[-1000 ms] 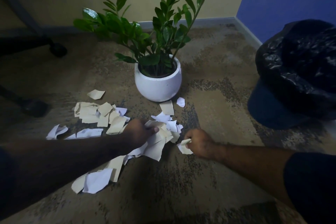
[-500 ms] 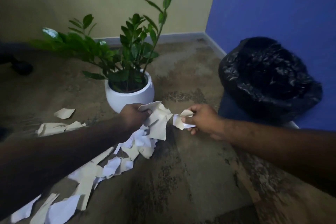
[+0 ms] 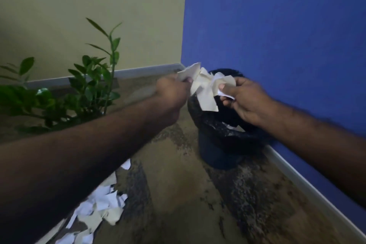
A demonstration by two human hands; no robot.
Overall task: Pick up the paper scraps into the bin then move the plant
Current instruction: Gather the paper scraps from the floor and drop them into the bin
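Both hands are raised over the round bin lined with a crinkled black plastic bag (image 3: 223,130), which stands on the mottled brown carpet floor (image 3: 178,194) against the blue wall (image 3: 277,25), near the corner where it meets the beige wall (image 3: 89,6). The left hand (image 3: 171,90) grips a bunch of cream and white torn paper scraps (image 3: 204,89) above the bin's mouth; the right hand (image 3: 244,99) pinches a smaller white wad (image 3: 223,82) just beside it. More loose torn paper pieces (image 3: 101,204) lie on the carpet at the lower left, partly under the left forearm. The leafy green plant (image 3: 89,85) stands left of the bin, its pot hidden; bare carpet lies between them.
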